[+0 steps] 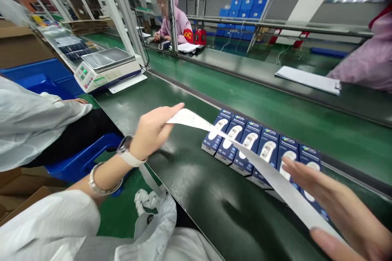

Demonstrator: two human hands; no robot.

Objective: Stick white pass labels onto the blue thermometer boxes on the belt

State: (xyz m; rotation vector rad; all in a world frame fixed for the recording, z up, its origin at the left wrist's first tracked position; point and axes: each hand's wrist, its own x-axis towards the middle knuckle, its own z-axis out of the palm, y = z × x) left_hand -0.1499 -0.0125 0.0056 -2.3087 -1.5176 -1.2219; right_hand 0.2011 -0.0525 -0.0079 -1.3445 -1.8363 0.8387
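- **Left hand** (151,130): we keep the fingers together, with the near end of a white paper strip (254,157) held against them. A wristwatch (125,144) and a metal bracelet (105,179) sit at the wrist.
- **Right hand** (346,212): we spread the fingers and thumb apart on either side of the far end of the strip. We cannot tell whether they clamp it.
- **Strip position:** it runs diagonally between both hands, passing over a row of six dark-blue product boxes (260,151). These stand side by side on a green conveyor bench (190,195).
- **Nearby, left:** we note an electronic weighing scale (107,67) on the bench, a co-worker's white sleeve (30,126), and a white plastic bag (156,220) below the bench edge.
- **Across the line:** we note a co-worker in a pink hoodie (180,24) and a clipboard (308,79) on the far bench.
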